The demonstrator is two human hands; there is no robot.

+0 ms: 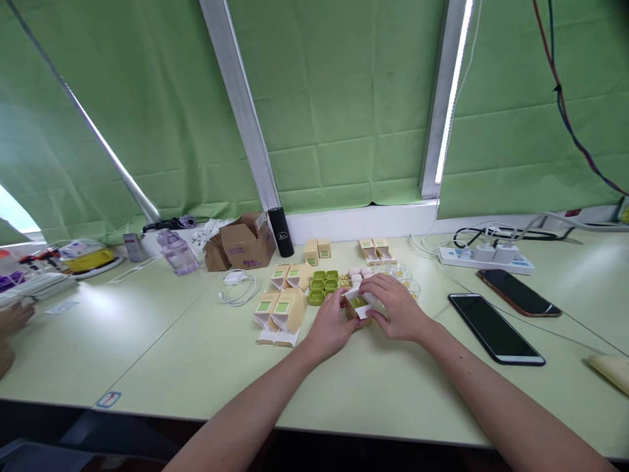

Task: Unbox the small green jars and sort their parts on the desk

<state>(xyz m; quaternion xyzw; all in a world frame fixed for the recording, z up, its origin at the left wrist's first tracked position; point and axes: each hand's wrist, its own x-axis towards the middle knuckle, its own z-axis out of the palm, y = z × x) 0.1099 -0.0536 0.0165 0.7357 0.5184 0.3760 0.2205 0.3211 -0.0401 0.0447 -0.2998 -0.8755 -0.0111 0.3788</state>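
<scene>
Between my hands is a small kraft box [362, 306] with its white inner flaps raised and something green inside. My left hand [331, 326] grips the box from its left side. My right hand [397, 305] has its fingers bent at the flaps on the right; whether it pinches one is hard to see. Just behind sit green square containers [323, 286] in rows, with small white-pink pieces [358, 274] to their right. Clear round cups [407, 278] show partly behind my right hand. More open kraft boxes [281, 311] with green labels stand on the left.
Two closed kraft boxes [317, 251] and an open pair [377, 250] stand farther back. A black bottle [281, 232], cardboard carton [247, 242], white cable [239, 288] and plastic jug [177, 252] are left. Phones [496, 328] and a power strip [486, 259] lie right. Another person's hand [14, 321] shows far left.
</scene>
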